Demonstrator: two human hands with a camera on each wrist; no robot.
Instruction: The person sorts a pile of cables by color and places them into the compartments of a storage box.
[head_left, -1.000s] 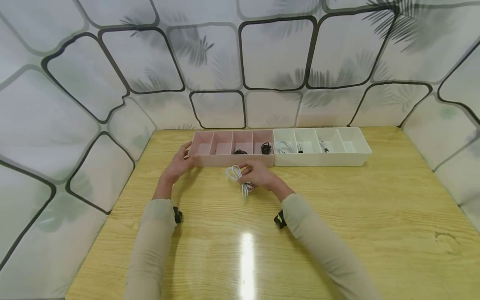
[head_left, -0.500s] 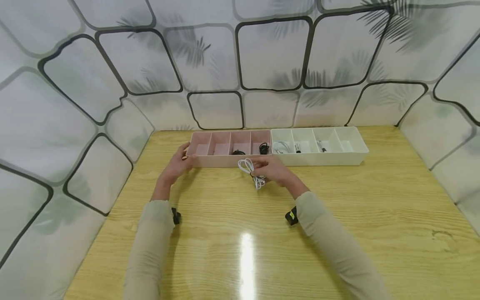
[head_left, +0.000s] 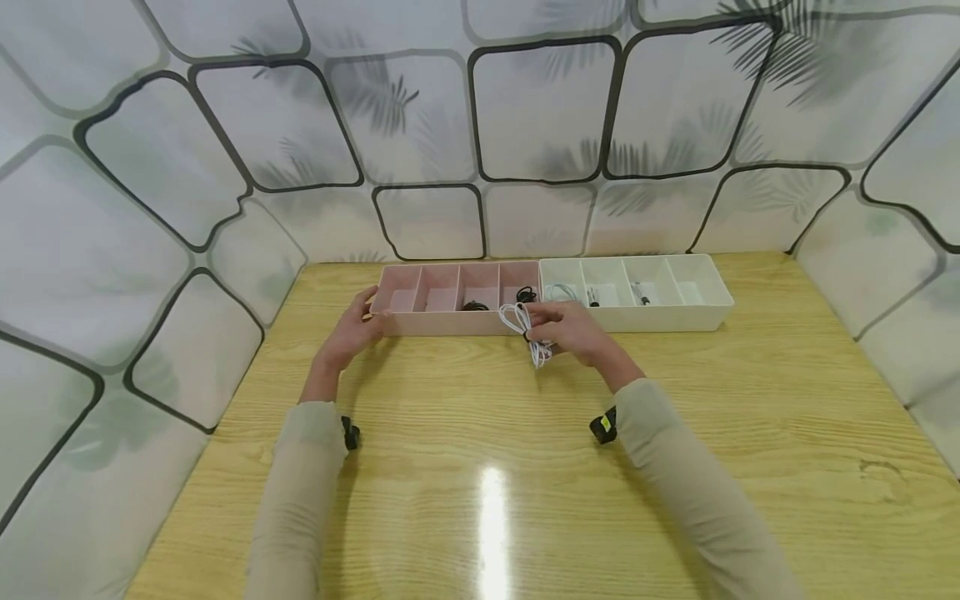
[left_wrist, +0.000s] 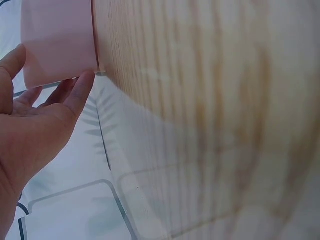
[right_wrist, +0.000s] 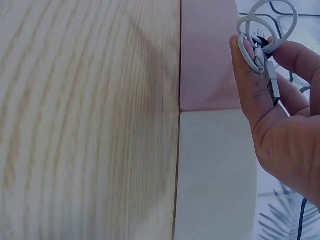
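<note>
In the head view my right hand (head_left: 573,332) pinches a coiled white USB cable (head_left: 517,318) in front of the join between two boxes. The right wrist view shows its loops, a dark tie (right_wrist: 263,45) and a metal USB plug (right_wrist: 272,82) between fingers and thumb. My left hand (head_left: 351,333) touches the left end of the pink divided box (head_left: 442,323), thumb at the front corner and relaxed fingers along the end. The left wrist view shows these fingertips (left_wrist: 86,80) against the pink wall.
The white divided box (head_left: 660,318) stands end to end with the pink one. Black cables (head_left: 527,295) lie in two pink compartments. A pale cable (head_left: 561,292) and small connector pieces (head_left: 640,293) lie in the white box. Patterned cloth (head_left: 547,108) rises behind the wooden table (head_left: 420,467).
My right hand has moved right and slightly up along the boxes with the white USB cable, from before the pink box toward the join. The left hand has stayed at the pink box's end.
</note>
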